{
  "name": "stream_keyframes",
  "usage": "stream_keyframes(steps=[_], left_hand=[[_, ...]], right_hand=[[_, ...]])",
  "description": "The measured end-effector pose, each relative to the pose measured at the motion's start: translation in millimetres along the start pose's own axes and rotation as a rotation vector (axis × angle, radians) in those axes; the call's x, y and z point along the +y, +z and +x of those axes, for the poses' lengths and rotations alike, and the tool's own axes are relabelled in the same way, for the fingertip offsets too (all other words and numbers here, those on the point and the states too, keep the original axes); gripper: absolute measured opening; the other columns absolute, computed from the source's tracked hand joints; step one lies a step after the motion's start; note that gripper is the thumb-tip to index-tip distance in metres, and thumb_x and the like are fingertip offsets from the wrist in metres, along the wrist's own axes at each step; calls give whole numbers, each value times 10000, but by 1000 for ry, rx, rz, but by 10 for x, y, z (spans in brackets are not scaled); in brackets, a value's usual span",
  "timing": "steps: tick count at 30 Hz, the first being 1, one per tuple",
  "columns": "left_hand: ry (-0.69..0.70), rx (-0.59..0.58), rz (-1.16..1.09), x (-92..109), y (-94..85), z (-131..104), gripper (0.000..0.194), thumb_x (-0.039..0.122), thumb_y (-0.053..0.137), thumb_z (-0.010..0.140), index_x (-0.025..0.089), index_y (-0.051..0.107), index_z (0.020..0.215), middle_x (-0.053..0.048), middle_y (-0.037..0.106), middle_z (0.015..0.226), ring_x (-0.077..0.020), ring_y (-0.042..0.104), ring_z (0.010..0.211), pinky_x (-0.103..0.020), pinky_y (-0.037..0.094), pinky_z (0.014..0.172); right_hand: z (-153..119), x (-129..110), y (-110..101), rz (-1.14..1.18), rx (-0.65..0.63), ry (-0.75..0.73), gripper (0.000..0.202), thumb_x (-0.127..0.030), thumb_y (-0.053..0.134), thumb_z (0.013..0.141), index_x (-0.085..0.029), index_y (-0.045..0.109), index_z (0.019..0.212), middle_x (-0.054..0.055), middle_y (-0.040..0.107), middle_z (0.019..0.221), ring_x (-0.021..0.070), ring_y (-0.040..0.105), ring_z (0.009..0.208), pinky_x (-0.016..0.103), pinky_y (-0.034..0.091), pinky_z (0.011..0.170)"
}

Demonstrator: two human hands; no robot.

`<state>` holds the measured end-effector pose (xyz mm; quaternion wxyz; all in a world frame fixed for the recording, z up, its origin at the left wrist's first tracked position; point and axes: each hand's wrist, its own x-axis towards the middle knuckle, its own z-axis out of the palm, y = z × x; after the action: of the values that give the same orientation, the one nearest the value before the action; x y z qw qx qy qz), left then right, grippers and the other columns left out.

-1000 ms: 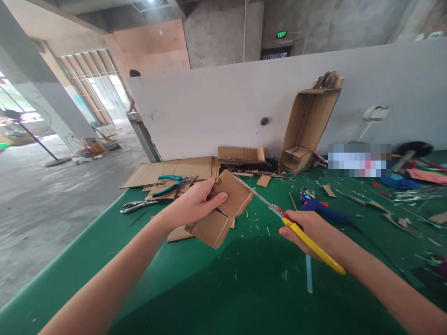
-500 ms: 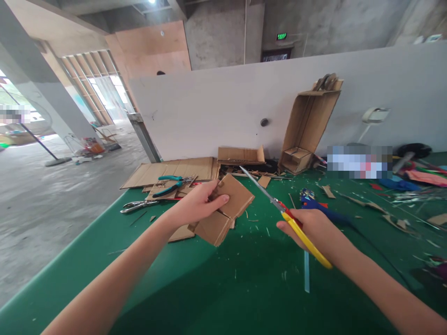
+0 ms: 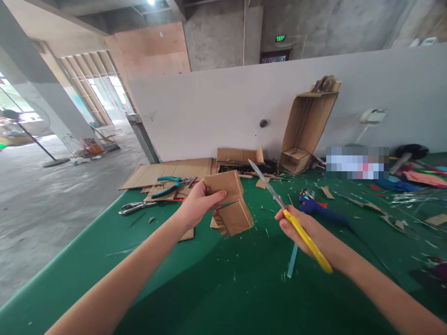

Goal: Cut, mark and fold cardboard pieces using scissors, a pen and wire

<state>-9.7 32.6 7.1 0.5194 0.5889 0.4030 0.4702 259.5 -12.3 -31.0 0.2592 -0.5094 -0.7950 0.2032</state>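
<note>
My left hand (image 3: 199,204) grips a brown cardboard piece (image 3: 233,218) by its left edge, thumb on top. A slit or fold divides the piece into an upper and a lower flap. To the right, my right hand (image 3: 299,228) is closed around the yellow handle of a pair of scissors (image 3: 268,187), blades pointing up and to the left. The blades look closed and are apart from the cardboard. From beneath the right hand sticks out a light-blue strip (image 3: 292,261); whether the hand touches it I cannot tell. A blue hot glue gun (image 3: 323,211) lies just beyond that hand.
Teal-handled pliers (image 3: 171,185) and a metal-handled tool (image 3: 136,207) lie left on the green table (image 3: 195,288), near flat cardboard (image 3: 167,170). A tall cardboard box (image 3: 307,125) stands against the white partition (image 3: 209,107). Scraps and a cable spread across the right side.
The cardboard piece has turned in my left hand, its lower flap swinging to the right. The scissors have tilted a little more upright and shifted slightly right.
</note>
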Motion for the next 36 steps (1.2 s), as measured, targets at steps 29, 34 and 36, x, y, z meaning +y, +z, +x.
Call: stream_keyframes(steps=[29, 34, 36], left_hand=[[269, -37, 474, 221, -92, -45, 212, 302, 598, 812, 171, 599, 979, -35, 687, 911, -162, 647, 803, -272, 540, 691], [267, -91, 523, 235, -54, -66, 193, 287, 585, 823, 174, 606, 978, -22, 678, 868, -145, 631, 767, -245, 511, 645], [279, -106, 544, 232, -38, -72, 183, 284, 589, 822, 173, 608, 966, -21, 675, 869, -142, 623, 768, -238, 499, 637]], right_hand=[[-4, -76, -150, -492, 299, -56, 457, -652, 412, 806, -202, 473, 859, 113, 571, 843, 291, 550, 842, 336, 419, 543], [-6, -91, -119, -503, 276, -57, 447, -636, 419, 810, -196, 480, 856, 125, 579, 863, 307, 539, 881, 357, 436, 564], [-6, -95, -96, -507, 260, -57, 428, -614, 425, 819, -191, 484, 851, 123, 578, 862, 304, 538, 876, 369, 447, 583]])
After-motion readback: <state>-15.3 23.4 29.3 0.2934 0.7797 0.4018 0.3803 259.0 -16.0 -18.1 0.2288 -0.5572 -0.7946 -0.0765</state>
